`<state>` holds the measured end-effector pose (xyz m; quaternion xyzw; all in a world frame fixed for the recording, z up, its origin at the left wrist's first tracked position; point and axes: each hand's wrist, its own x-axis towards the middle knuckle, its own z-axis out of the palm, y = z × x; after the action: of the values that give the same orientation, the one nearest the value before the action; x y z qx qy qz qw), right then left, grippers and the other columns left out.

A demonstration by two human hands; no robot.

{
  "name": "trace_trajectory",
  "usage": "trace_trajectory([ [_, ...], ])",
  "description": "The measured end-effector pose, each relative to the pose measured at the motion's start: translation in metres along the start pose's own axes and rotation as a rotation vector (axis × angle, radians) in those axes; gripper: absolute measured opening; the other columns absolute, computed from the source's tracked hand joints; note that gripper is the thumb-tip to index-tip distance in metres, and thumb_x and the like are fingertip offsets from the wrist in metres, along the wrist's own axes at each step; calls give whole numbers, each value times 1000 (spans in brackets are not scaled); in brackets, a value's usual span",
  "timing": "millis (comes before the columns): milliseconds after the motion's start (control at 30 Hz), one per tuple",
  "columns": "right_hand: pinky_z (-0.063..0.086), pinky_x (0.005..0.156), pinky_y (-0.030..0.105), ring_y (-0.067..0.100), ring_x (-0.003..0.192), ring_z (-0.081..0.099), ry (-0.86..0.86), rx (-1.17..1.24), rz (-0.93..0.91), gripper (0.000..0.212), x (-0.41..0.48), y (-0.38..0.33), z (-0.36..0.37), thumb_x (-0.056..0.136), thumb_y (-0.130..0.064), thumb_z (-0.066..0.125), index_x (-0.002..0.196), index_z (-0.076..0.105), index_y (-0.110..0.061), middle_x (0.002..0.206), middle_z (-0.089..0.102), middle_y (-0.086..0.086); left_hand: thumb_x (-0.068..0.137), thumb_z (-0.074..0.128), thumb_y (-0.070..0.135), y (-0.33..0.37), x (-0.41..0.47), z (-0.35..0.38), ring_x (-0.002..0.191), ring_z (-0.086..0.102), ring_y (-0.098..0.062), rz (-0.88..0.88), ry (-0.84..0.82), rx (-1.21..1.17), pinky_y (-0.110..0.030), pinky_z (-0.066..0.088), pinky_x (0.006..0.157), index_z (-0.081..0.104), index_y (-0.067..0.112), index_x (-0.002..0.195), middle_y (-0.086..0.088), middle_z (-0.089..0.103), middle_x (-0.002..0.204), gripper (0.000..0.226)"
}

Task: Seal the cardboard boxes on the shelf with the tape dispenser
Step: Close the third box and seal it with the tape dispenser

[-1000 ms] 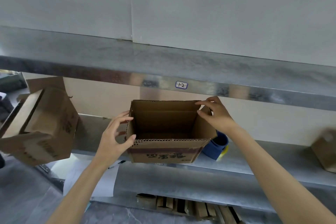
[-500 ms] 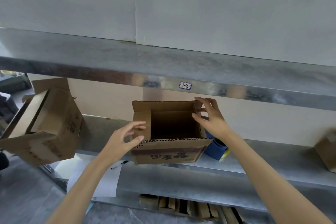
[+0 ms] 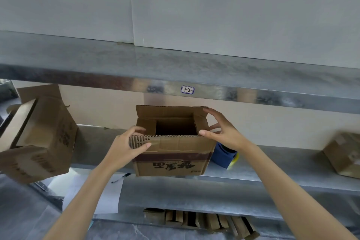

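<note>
A brown cardboard box (image 3: pixel 171 163) with dark printed characters stands on the metal shelf (image 3: pixel 272 169), its top partly open. Both side flaps are folded inward and the back flap stands up. My left hand (image 3: pixel 126 146) pinches the left end of the front flap, thumb on the outside. My right hand (image 3: pixel 220 132), fingers spread, touches the right side flap at the box's right top corner. A blue tape dispenser (image 3: pixel 222 156) with a yellow part sits on the shelf just right of the box, partly hidden by my right wrist.
A second open box (image 3: pixel 39 136) lies tilted at the left. A closed box (image 3: pixel 344 154) sits at the far right. The upper shelf (image 3: pixel 175 68) with a label (image 3: pixel 187 89) hangs low over the box. A pen (image 3: pixel 120 178) lies on paper; flattened cardboard (image 3: pixel 204 220) sits lower down.
The box's side flaps went from spread open to folded inward. My left hand moved from the left flap to the front flap, which is now raised. My right hand followed the right flap inward.
</note>
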<state>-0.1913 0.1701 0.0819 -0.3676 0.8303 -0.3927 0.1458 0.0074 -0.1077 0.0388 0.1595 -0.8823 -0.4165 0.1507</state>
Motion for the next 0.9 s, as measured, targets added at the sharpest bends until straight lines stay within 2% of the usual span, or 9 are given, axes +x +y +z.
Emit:
trace_trajectory([
  [133, 52, 98, 35, 17, 120, 55, -5, 30, 17, 91, -1, 4, 5, 71, -75, 68, 148, 30, -44, 145, 43, -8, 82, 77, 40, -1, 4, -1, 98, 59, 3, 4, 2, 23, -17, 48, 81, 54, 35, 118, 21, 62, 108, 43],
  [233, 47, 101, 33, 15, 120, 56, -63, -14, 35, 86, -2, 8, 6, 74, -65, 69, 147, 31, -43, 127, 60, -7, 83, 77, 38, 0, 6, 0, 97, 57, 5, -4, 3, 32, -12, 45, 78, 53, 34, 118, 22, 61, 107, 43],
  [300, 46, 100, 30, 13, 117, 57, -80, -56, 38, 80, -1, 10, 7, 80, -58, 70, 147, 30, -41, 122, 63, -8, 84, 77, 34, -1, 6, 0, 100, 58, 1, -11, 19, 9, -17, 50, 83, 52, 33, 119, 19, 61, 108, 43],
  [400, 53, 96, 37, 19, 113, 59, -56, -100, 20, 69, 1, 15, 13, 86, -46, 72, 143, 34, -39, 122, 59, -9, 80, 81, 26, -8, 5, 3, 110, 57, -6, -10, 117, -66, -33, 51, 99, 50, 32, 124, 19, 60, 113, 54],
  [500, 56, 88, 39, 19, 104, 60, 96, -121, 16, 65, 4, 19, 20, 79, -37, 82, 126, 37, -35, 116, 56, -6, 71, 89, 32, -17, 10, 6, 124, 50, -11, -25, 240, -35, -42, 48, 104, 41, 32, 138, 11, 51, 137, 82],
  [633, 52, 89, 31, 15, 121, 48, 233, -196, -21, 85, 6, 22, 24, 70, -34, 89, 137, 36, -29, 139, 37, -1, 74, 87, 29, -21, 17, 7, 130, 40, -8, -42, 155, -61, -38, 43, 103, 18, 41, 151, 15, 22, 158, 105],
  [700, 50, 93, 31, 12, 128, 38, 212, -241, -43, 92, 7, 24, 24, 74, -36, 86, 146, 31, -31, 152, 24, -1, 81, 82, 26, -24, 20, 8, 130, 37, -5, 1, 62, -73, -32, 38, 106, 17, 50, 149, 22, 25, 155, 97],
  [767, 47, 97, 31, 11, 135, 33, 161, -277, -74, 79, 8, 26, 26, 83, -37, 78, 147, 33, -33, 156, 18, -5, 85, 79, 26, -25, 21, 8, 128, 39, -2, 29, 21, -53, -30, 37, 109, 31, 58, 138, 22, 34, 146, 78],
  [900, 36, 107, 25, 12, 140, 35, 19, -249, 7, 51, 4, 32, 38, 95, -43, 60, 142, 47, -28, 155, 27, -9, 86, 76, 22, -24, 20, 12, 121, 43, -2, 32, 59, -45, -29, 34, 112, 56, 36, 122, 12, 43, 135, 43],
])
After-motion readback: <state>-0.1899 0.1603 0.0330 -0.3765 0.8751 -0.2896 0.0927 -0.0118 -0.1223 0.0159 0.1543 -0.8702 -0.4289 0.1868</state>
